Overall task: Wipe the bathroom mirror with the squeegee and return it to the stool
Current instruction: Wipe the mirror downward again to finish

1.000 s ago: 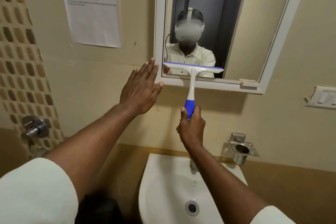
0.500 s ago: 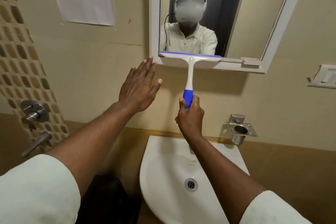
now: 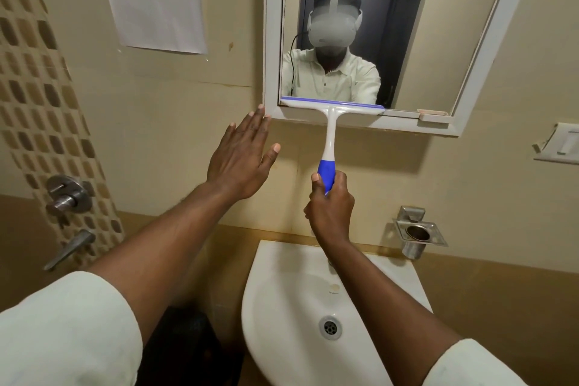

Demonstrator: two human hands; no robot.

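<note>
A white-framed mirror (image 3: pixel 438 25) hangs on the beige wall above the sink. The squeegee (image 3: pixel 331 131) is white with a blue grip, and its blade lies across the mirror's bottom left edge. My right hand (image 3: pixel 330 207) grips the blue handle from below. My left hand (image 3: pixel 242 157) is flat with straight fingers against the wall, fingertips at the frame's lower left corner. A dark stool (image 3: pixel 185 348) shows partly under my left arm, left of the sink.
A white sink (image 3: pixel 297 307) sits below the mirror. A steel cup holder (image 3: pixel 418 235) is fixed to the wall at the right, a switch plate (image 3: pixel 560 144) further right. Shower valves (image 3: pixel 67 191) and a paper notice (image 3: pixel 156 0) are at the left.
The squeegee blade has come down from the lower glass to the mirror's bottom edge. My left hand has slid down from the frame's side to its lower left corner.
</note>
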